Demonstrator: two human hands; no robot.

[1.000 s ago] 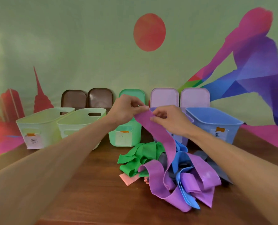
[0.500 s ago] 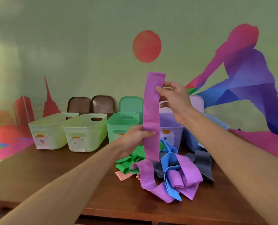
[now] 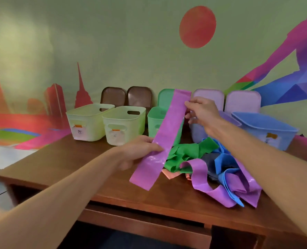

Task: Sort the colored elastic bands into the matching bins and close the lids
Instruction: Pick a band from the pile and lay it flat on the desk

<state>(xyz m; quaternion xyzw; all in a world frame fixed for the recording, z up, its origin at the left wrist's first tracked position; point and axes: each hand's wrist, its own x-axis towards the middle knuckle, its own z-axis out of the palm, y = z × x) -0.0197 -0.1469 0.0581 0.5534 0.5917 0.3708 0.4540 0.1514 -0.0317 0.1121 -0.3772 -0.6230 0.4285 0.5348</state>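
Centrally, a purple band (image 3: 168, 133) is being held flat and aslant in the air in front of the green bin (image 3: 154, 120), with its upper end leaning to the right. Its upper edge is being pinched between the thumb and forefinger of the right hand (image 3: 201, 112), the remaining fingers being kept loosely curled beside it. Its lower part is being gripped by the left hand (image 3: 140, 151), the thumb being laid across the front and the fingers being hidden behind. The free lower end is being left hanging above the wooden table (image 3: 68, 164). A tangled pile of bands (image 3: 219, 169), green, blue, grey, orange and purple, is being left lying just in front of the lilac bin (image 3: 196, 132) and the blue bin (image 3: 264, 130). An outer pale bin (image 3: 88, 121) and an inner pale bin (image 3: 124, 125) are being kept left of the green one, all five open. Brown lids (image 3: 113, 97), a green lid (image 3: 164, 97) and lilac lids (image 3: 242, 102) are being propped upright against the painted wall (image 3: 113, 42) behind.
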